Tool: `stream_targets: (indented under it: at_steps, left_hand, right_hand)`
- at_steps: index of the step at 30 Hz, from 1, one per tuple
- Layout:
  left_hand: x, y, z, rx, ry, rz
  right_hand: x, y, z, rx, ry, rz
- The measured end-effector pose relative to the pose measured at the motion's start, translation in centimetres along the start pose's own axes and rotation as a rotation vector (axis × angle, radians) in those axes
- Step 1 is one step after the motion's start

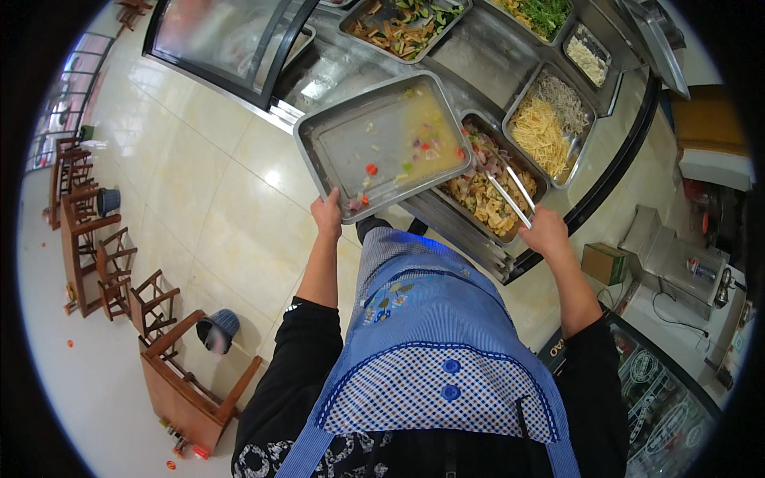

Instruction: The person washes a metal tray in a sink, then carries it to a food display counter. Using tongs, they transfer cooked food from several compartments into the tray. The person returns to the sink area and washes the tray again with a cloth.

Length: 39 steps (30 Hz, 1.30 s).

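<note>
My left hand [327, 214] grips the near left corner of a steel tray [346, 137]. The tray is tilted to the right, with yellowish broth and bits of red and green pepper [423, 146] pooled at that end. In my right hand [545, 230] are metal tongs [508, 194], their tips among pinkish pieces at the far part of another tray. That tray holds cooked yellow-brown food [487, 203] and sits below the tilted one, whose right edge overhangs it. Whether the tongs pinch a piece I cannot tell.
A tray of pale shreds [541, 134] lies right of the tongs. Farther back are a tray of brown strips and greens [406, 27] and a small dish of white bits [587, 57]. A glass guard [221, 42] stands at left. Wooden tables [185, 394] and stools line the left side.
</note>
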State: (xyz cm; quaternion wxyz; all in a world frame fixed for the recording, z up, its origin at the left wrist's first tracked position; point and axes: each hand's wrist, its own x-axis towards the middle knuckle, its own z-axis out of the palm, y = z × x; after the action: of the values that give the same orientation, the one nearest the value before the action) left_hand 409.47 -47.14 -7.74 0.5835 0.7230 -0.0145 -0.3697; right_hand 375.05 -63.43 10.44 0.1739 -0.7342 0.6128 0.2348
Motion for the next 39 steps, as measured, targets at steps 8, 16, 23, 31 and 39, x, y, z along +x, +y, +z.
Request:
stream_targets:
  at_steps: [8, 16, 23, 31, 39]
  left_hand:
    - [-0.5, 0.4, 0.1, 0.004, 0.032, 0.015]
    - [-0.3, -0.1, 0.1, -0.012, 0.035, -0.022]
    - [-0.4, 0.1, 0.1, -0.005, 0.027, -0.019]
    - [-0.2, -0.4, 0.1, -0.016, 0.040, 0.010]
    - [0.0, -0.2, 0.0, -0.053, 0.021, -0.027]
  right_hand:
    - [-0.4, -10.2, 2.3, 0.029, -0.097, -0.411]
    - [0.3, -13.4, 3.5, 0.024, -0.168, -0.379]
    - [0.6, -13.9, 4.8, 0.014, -0.092, -0.417]
    - [0.9, -13.1, 5.8, 0.033, -0.058, -0.410]
    - [-0.1, -8.8, 3.7, 0.100, 0.003, -0.321]
